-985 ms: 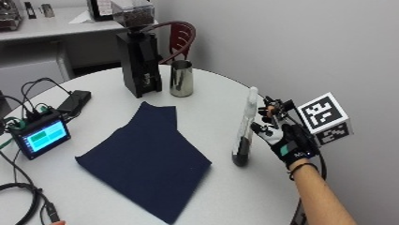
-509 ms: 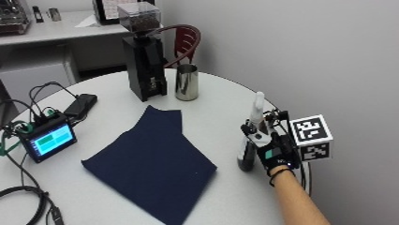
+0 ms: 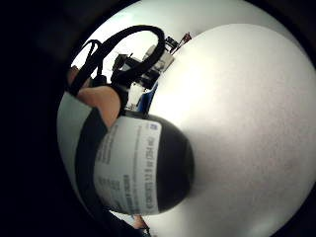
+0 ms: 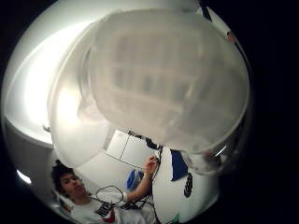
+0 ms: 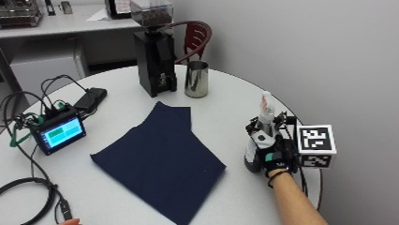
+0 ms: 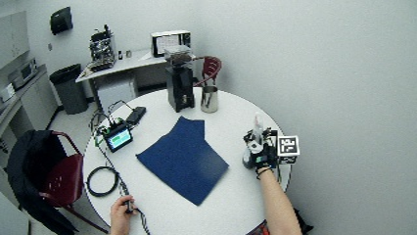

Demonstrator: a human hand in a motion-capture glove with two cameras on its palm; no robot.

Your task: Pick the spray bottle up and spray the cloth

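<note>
- The gloved right hand (image 5: 273, 152) is wrapped round the upright spray bottle (image 5: 260, 136), still standing on the table (image 5: 231, 101).
- The cloth (image 5: 159, 159) lies flat beside it, the nozzle's aim unclear.

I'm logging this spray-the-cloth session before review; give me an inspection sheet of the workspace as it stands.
Surface: round white table, no spills seen.
Job's things: dark blue cloth lies flat mid-table; clear spray bottle with white nozzle and dark base stands upright beside the cloth's edge.
Clutter: black coffee grinder and steel pitcher at the far side; small screen device at the table's edge.
Grippers: black-gloved right hand grips the bottle.
Cables: black cables run from the device.
Surroundings: red chair, counter behind.
</note>
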